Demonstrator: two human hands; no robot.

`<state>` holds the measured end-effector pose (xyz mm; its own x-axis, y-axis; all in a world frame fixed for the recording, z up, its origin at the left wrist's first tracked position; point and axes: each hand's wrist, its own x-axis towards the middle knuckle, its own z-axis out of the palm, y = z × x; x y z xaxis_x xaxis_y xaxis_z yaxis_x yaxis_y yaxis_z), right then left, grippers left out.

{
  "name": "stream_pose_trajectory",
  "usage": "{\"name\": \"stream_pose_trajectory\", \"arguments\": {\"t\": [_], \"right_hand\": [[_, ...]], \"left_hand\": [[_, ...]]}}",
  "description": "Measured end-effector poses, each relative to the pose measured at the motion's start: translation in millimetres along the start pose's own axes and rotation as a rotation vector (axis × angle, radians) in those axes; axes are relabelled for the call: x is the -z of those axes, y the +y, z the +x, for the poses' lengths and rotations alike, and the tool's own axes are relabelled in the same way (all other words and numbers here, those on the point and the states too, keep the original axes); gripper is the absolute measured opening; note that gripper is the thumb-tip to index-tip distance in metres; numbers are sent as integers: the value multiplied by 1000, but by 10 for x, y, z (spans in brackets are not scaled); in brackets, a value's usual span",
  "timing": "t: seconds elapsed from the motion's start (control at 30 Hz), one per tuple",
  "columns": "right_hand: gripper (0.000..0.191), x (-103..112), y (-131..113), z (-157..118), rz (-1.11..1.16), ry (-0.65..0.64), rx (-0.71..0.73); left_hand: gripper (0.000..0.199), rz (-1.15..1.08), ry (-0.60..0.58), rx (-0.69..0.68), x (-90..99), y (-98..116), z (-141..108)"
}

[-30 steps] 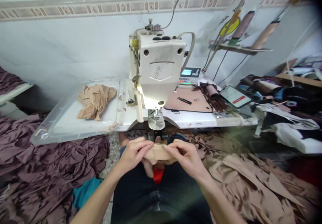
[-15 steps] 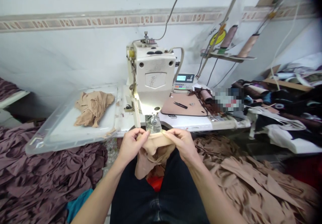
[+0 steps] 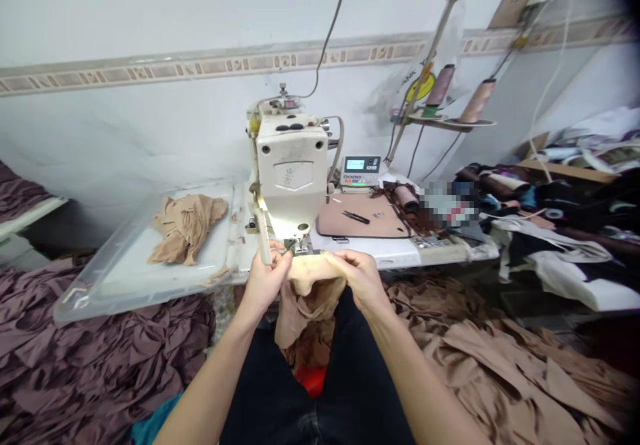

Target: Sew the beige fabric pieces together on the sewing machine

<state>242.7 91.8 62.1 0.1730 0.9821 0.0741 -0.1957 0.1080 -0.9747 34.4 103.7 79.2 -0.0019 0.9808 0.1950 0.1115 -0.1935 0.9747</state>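
Observation:
Both my hands hold a sheer beige hosiery fabric (image 3: pixel 311 275) just in front of the sewing machine. My left hand (image 3: pixel 265 281) pinches its left end close to the presser foot (image 3: pixel 301 245), and my right hand (image 3: pixel 358 278) grips the right end. The stretched band runs between them, and the rest hangs in a loose fold over my lap. The needle area is partly hidden behind my left fingers.
A clear plastic tray (image 3: pixel 125 275) holding crumpled beige fabric (image 3: pixel 186 228) sits left of the machine (image 3: pixel 293 158). To the right are a brown mat (image 3: pixel 356 217) with snips (image 3: pixel 356 217), a control panel (image 3: pixel 361 168) and thread cones (image 3: pixel 440 85). Mauve and tan fabric heaps lie on the floor.
My hands and the fabric have moved up in view, closer to the presser foot. More fabric now hangs below them, and the whole scene has shifted slightly left.

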Motion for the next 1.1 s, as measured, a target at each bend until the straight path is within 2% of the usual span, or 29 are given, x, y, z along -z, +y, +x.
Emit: {"name": "stream_pose_trajectory", "arguments": {"t": [0.3, 0.47, 0.57, 0.67, 0.8, 0.87, 0.97, 1.03, 1.1], "right_hand": [[38, 4, 28, 126, -28, 2, 55], [41, 87, 196, 44, -68, 2, 43], [44, 195, 383, -49, -61, 35, 3], [50, 267, 571, -200, -81, 96, 23], [50, 172, 690, -507, -152, 175, 71], [54, 39, 683, -646, -162, 113, 99], [50, -198, 634, -750, -125, -69, 126], [45, -335, 592, -755, -84, -179, 77], [50, -426, 547, -746, -50, -254, 10]], "left_hand": [[40, -124, -8, 13, -53, -83, 99], [39, -132, 44, -10, -19, -162, 6], [36, -47, 81, -45, 144, -279, -99], [37, 77, 66, -43, 405, -397, -147], [40, 60, 60, -31, 656, -424, -95], [42, -31, 60, 0, 663, -386, -70], [44, -154, 26, 89, 556, -330, -96], [47, -200, 11, 160, 459, -314, -162], [48, -208, 3, 212, 376, -319, -256]]}}
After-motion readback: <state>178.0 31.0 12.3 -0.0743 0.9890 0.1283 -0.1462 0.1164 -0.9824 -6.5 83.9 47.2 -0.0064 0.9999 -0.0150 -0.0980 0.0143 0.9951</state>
